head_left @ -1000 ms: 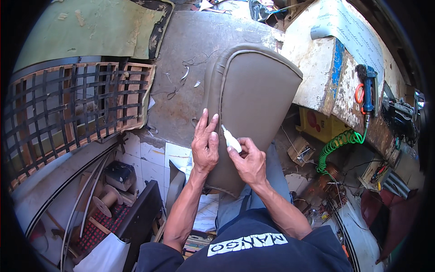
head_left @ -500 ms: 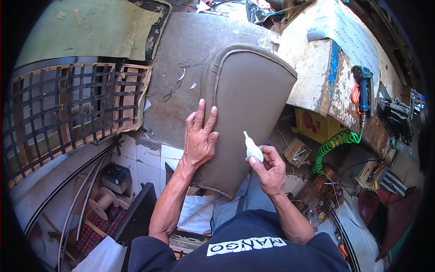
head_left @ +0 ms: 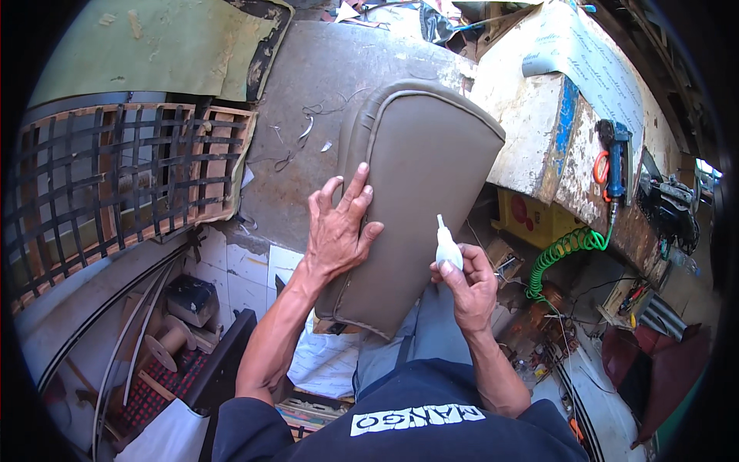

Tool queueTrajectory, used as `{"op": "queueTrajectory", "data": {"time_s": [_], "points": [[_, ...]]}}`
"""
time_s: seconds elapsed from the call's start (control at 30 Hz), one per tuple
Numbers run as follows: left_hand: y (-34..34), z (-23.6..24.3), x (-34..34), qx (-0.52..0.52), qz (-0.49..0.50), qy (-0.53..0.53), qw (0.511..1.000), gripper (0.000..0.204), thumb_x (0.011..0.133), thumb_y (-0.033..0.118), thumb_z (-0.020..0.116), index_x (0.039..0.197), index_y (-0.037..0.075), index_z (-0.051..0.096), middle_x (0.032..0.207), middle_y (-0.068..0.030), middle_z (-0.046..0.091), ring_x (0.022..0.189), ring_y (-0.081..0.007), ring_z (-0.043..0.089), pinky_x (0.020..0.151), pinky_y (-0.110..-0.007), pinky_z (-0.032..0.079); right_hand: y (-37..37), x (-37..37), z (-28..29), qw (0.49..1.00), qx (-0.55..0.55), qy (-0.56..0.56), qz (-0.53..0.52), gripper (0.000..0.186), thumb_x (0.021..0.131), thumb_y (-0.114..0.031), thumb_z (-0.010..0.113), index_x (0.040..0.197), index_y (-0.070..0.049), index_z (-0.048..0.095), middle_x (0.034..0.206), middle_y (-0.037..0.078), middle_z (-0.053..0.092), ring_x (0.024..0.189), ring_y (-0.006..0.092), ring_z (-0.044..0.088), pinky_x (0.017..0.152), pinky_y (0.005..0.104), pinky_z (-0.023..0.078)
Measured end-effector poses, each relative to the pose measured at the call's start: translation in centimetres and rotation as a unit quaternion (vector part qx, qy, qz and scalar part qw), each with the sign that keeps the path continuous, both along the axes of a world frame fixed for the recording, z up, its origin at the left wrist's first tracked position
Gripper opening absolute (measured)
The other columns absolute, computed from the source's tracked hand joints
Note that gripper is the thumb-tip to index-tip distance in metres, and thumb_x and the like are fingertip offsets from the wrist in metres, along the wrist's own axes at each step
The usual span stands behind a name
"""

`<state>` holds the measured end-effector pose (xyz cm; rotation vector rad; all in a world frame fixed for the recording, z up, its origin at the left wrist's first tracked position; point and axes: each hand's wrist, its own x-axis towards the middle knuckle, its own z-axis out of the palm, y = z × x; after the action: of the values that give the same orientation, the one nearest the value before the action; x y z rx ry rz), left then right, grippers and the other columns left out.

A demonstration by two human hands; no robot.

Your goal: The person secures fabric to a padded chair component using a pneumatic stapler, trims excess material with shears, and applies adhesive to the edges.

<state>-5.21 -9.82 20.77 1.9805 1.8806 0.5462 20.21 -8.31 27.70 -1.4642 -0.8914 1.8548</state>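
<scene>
A brown-grey upholstered cushion [head_left: 431, 162] with a piped seam lies in front of me, its near end over my lap. My left hand [head_left: 339, 223] rests on its left edge by the seam, fingers spread and fingertips touching the cover. In my right hand [head_left: 471, 285] is a small white squeeze bottle [head_left: 447, 248] with a thin nozzle pointing up and away from me. Thumb and fingers close round the bottle's lower part, and it is held above the right side of the cushion. The underside of the cushion is hidden.
Left stands a wooden frame with woven black straps [head_left: 115, 185]. The grey worktop [head_left: 308, 77] bears thread and scraps. On the right, a worn white bench [head_left: 516, 115] holds a blue air tool [head_left: 616, 158] with a coiled green hose [head_left: 570, 250]. A thread spool [head_left: 169, 343] lies lower left.
My right hand has moved a little right with the squeeze bottle. My left hand's fingers have spread further and shifted slightly. The cushion has tilted a bit, showing more of its left side.
</scene>
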Motion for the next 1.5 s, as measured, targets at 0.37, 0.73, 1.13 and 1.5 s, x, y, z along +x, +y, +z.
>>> {"op": "queueTrajectory", "data": {"time_s": [0.37,0.73,1.13,1.5], "points": [[2.5,3.4,-0.4,-0.023,-0.005,0.007,1.000,0.048,0.106,0.045,0.049,0.134,0.007,0.056,0.153,-0.0061,0.057,0.116,-0.0322,0.051,0.104,-0.042,0.031,1.5,0.5,0.3,1.000,0.009,0.021,-0.012,0.034,0.099,-0.015,0.071,0.124,0.002,0.055,0.100,0.012,0.074,0.090,0.0133,0.069,0.081,0.0286,0.057],[8.3,-1.5,-0.8,0.050,0.179,-0.222,0.957,0.064,0.103,0.027,0.062,0.160,0.011,0.036,0.162,-0.0171,0.041,0.152,-0.0340,0.036,0.124,-0.044,0.031,1.7,1.1,0.9,0.996,0.044,0.076,0.007,0.036,0.098,-0.014,0.070,0.127,0.001,0.053,0.102,0.014,0.074,0.087,0.0147,0.070,0.082,0.0309,0.059],[-4.3,-1.0,-1.0,-0.074,0.216,-0.276,0.934,0.056,0.107,0.025,0.052,0.160,0.010,0.039,0.162,-0.0235,0.040,0.146,-0.0403,0.045,0.117,-0.045,0.040,-1.1,-0.9,-0.4,0.994,0.030,0.081,0.065,0.033,0.097,-0.006,0.071,0.125,0.000,0.053,0.111,0.015,0.075,0.106,0.0166,0.070,0.094,0.0302,0.053],[-8.0,-0.5,1.1,-0.107,0.110,-0.146,0.977,0.069,0.103,0.044,0.057,0.165,0.029,0.028,0.170,-0.0256,0.016,0.143,-0.0525,0.041,0.113,-0.053,0.044,-3.9,-4.4,-2.7,0.992,-0.007,0.033,0.122,0.031,0.099,-0.006,0.067,0.125,0.002,0.052,0.113,0.013,0.072,0.108,0.0156,0.069,0.095,0.0287,0.053]]}}
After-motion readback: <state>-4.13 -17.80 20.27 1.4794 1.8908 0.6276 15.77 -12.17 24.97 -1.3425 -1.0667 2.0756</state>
